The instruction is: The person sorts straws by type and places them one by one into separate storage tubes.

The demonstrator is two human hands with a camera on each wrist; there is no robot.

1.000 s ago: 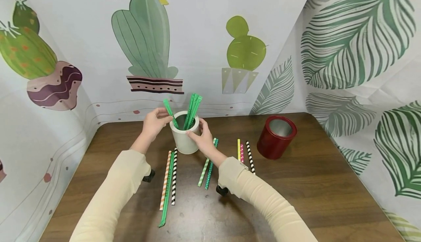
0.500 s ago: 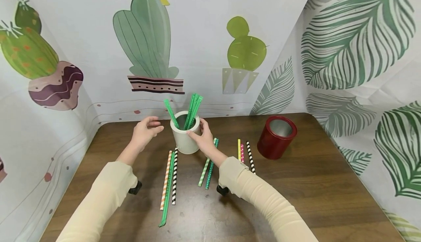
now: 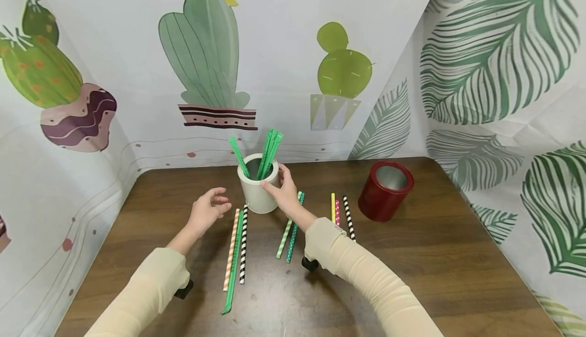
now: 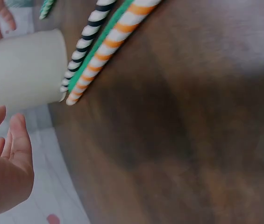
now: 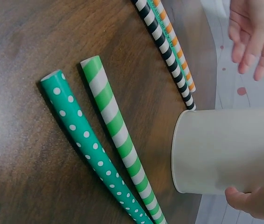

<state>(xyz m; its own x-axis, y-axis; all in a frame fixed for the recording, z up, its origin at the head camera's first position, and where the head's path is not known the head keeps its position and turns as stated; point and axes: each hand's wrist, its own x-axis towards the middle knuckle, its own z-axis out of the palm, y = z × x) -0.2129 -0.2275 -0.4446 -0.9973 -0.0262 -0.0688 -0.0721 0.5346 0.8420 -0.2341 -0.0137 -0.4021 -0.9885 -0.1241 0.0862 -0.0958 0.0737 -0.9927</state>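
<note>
A white can [image 3: 257, 197] stands near the table's back edge with several green wrapped straws [image 3: 270, 153] leaning in it. My right hand [image 3: 286, 194] holds the can at its right side, thumb toward the front of the rim. Left of the can, my left hand [image 3: 206, 212] is over the table with loosely bent fingers and nothing in them. Close to its fingertips lie an orange-striped straw [image 3: 231, 250], a green wrapped straw [image 3: 234, 263] and a black-striped straw [image 3: 243, 245]. In the left wrist view, the left hand [image 4: 10, 163] appears apart from the can.
Right of the can lie a green-striped straw [image 5: 122, 140] and a green dotted straw [image 5: 89, 144]. Farther right are a yellow straw [image 3: 333, 207], a pink straw [image 3: 337, 212] and another black-striped straw [image 3: 349, 217]. A red can [image 3: 382, 197] stands beyond them. A printed curtain borders the table's back.
My left hand has let go of a green straw, now leaning in the white can, and moved left, then down toward the straws on the table. The right hand stays on the can.
</note>
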